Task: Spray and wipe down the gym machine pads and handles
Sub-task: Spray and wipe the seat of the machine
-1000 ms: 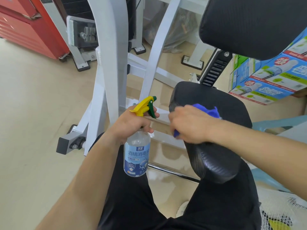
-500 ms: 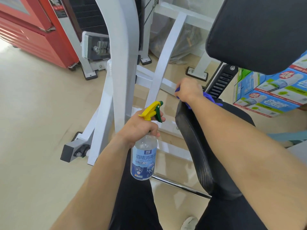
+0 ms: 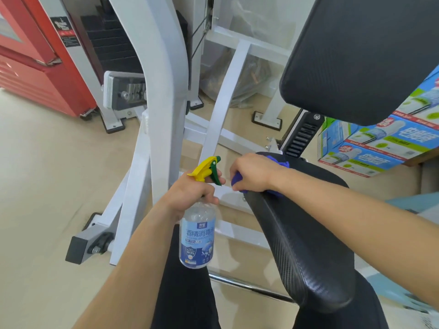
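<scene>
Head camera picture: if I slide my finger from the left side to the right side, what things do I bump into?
First the red cabinet → white machine post → spray bottle → right hand gripping the blue cloth → blue boxes.
</scene>
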Action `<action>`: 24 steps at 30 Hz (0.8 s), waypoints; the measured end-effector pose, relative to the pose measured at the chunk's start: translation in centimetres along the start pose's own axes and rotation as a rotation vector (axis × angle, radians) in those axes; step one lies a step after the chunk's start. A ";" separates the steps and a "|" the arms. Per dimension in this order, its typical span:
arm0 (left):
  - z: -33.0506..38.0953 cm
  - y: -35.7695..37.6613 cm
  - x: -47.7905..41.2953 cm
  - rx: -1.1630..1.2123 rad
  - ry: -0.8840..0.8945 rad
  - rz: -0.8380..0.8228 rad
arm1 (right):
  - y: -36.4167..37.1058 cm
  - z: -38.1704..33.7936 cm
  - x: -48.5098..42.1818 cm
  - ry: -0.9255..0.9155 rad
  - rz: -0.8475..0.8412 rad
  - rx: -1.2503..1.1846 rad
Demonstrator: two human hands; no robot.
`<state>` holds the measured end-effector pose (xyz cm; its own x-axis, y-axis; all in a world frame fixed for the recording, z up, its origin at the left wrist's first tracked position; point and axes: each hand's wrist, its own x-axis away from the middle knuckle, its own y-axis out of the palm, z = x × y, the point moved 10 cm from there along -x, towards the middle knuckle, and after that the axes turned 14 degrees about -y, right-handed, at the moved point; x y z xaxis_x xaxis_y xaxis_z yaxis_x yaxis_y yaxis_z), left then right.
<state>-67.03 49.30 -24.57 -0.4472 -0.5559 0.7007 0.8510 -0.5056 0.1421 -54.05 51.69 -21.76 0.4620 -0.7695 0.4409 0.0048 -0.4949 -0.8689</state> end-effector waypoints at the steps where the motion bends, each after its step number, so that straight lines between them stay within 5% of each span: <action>1: 0.1 -0.1 -0.5 0.013 -0.011 -0.001 | -0.5 1.4 -0.6 0.056 0.060 -0.012; 10: 2.3 1.4 -5.1 -0.089 0.034 -0.011 | -2.0 15.9 1.7 0.569 0.417 -0.295; 17: 3.9 3.2 -9.0 -0.353 0.027 -0.169 | -0.3 16.2 8.2 0.478 0.672 -0.443; 24: 2.8 2.6 -10.1 -0.373 -0.041 -0.208 | -0.2 15.5 7.5 0.461 0.670 -0.435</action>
<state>-59.54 55.47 -29.37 -0.5815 -0.3939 0.7118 0.5823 -0.8126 0.0260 -36.81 52.24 -21.78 -0.1516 -0.9884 0.0035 -0.5128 0.0757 -0.8551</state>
